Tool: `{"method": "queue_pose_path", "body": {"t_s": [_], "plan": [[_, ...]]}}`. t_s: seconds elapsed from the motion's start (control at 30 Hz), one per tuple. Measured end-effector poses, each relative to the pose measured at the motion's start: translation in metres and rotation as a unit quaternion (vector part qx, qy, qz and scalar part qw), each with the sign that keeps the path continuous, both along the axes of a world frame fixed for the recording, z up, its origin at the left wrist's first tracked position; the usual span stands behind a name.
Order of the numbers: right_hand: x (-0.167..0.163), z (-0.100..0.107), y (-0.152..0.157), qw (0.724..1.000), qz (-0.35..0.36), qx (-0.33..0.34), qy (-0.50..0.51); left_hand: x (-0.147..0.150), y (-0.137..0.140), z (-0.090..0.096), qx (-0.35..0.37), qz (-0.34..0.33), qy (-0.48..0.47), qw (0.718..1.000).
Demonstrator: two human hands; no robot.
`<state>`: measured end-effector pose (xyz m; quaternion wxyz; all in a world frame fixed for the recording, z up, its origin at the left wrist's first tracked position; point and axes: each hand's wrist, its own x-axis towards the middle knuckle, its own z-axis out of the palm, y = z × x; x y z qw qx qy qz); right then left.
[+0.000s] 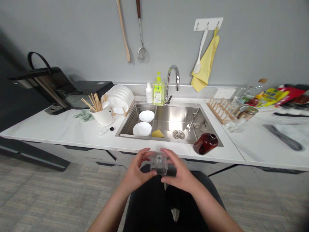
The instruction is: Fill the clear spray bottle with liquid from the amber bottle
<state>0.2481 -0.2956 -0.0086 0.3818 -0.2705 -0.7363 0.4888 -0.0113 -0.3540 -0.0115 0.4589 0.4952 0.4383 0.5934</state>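
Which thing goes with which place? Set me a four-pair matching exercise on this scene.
1. clear object
2. amber bottle
3. white bowls
4. yellow towel

A. by the front right corner of the sink
B. hanging from the wall hook rack
C. between the left hand and right hand
D. in the mesh basket

Pairs: 1-C, 2-A, 3-D, 4-B

Our bare left forearm point(111, 206) and right forearm point(214, 207) reach forward from the lower edge of view, slanting inward. Our left grip point(138, 172) and right grip point(179, 172) face each other, slightly apart, closed in a shared hold. Our fingers point(144, 150) curl inward on the far side; our thumbs point(150, 175) point toward each other nearer us.
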Motion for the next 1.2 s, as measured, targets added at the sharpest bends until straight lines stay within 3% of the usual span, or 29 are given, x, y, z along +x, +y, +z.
{"method": "queue_pose_path", "body": {"t_s": [0.1, 0.2, 0.23, 0.27, 0.3, 0.33, 0.4, 0.47, 0.57, 0.73, 0.87, 0.93, 1.03, 1.1, 1.2], "plan": [[-0.009, 0.001, 0.009, 0.999, 0.013, -0.047, 0.008, 0.006, 0.000, 0.010, 0.010, -0.046, 0.039, 0.998], [-0.007, 0.001, 0.028, 0.999, -0.005, -0.036, 0.009, -0.038, 0.018, 0.018, 0.014, -0.048, 0.107, 0.993], [-0.006, -0.001, 0.037, 0.999, -0.022, -0.026, 0.008, -0.064, 0.028, 0.019, 0.009, -0.004, 0.130, 0.991], [-0.006, -0.004, 0.047, 0.999, -0.042, -0.019, 0.005, -0.094, 0.039, 0.019, 0.003, 0.082, 0.148, 0.986], [-0.006, -0.008, 0.056, 0.998, -0.061, -0.016, 0.003, -0.126, 0.050, 0.017, -0.021, 0.179, 0.171, 0.969], [-0.007, -0.012, 0.065, 0.997, -0.076, -0.019, 0.003, -0.159, 0.061, 0.015, -0.057, 0.282, 0.210, 0.934], [-0.007, -0.020, 0.080, 0.996, -0.087, -0.031, 0.006, -0.221, 0.080, 0.009, -0.116, 0.414, 0.341, 0.836], [-0.007, -0.026, 0.089, 0.996, -0.080, -0.047, 0.011, -0.267, 0.093, 0.004, -0.155, 0.429, 0.447, 0.770], [-0.006, -0.028, 0.092, 0.995, -0.061, -0.076, 0.028, -0.300, 0.104, 0.001, -0.202, 0.391, 0.494, 0.750], [-0.006, -0.025, 0.090, 0.995, -0.058, -0.080, 0.035, -0.300, 0.112, -0.001, -0.224, 0.357, 0.524, 0.740], [-0.005, -0.024, 0.091, 0.995, -0.056, -0.082, 0.032, -0.293, 0.109, 0.001, -0.215, 0.379, 0.525, 0.731], [-0.004, -0.025, 0.092, 0.994, -0.054, -0.083, 0.036, -0.286, 0.102, 0.006, -0.221, 0.401, 0.492, 0.740], [-0.004, -0.026, 0.093, 0.995, -0.056, -0.069, 0.036, -0.259, 0.085, 0.016, -0.177, 0.450, 0.401, 0.778], [-0.005, -0.026, 0.091, 0.996, -0.062, -0.057, 0.029, -0.226, 0.068, 0.023, -0.114, 0.457, 0.313, 0.825], [-0.007, -0.024, 0.083, 0.996, -0.081, -0.027, 0.012, -0.159, 0.039, 0.031, -0.010, 0.388, 0.152, 0.909]]}}
